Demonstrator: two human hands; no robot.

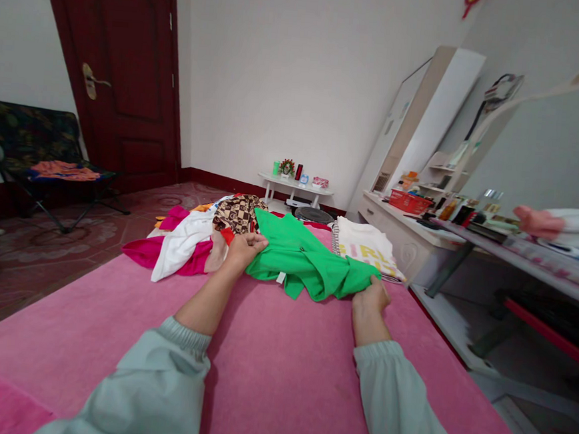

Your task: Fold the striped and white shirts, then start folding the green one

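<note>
A bright green garment (291, 250) with a small white label stretches between my two hands, over the pink bed cover (287, 377); its exact kind I cannot make out. At its left edge my left hand (247, 248) is closed, fingers pinching the cloth. My right hand (372, 298) grips the lower right end of the same garment. Left of it lies a loose heap of clothes, among them a white garment (183, 242) and a brown patterned cloth (237, 214). Behind the garment's right end rests a folded white shirt (367, 243) with pastel letters.
Beyond the bed stands a small white table (295, 185) with a plant and cups. On the right are a white dresser (404, 223) with a red basket (411, 202) and a shelf holding folded cloth. A folding chair (39, 150) stands left, near a dark red door (116, 63).
</note>
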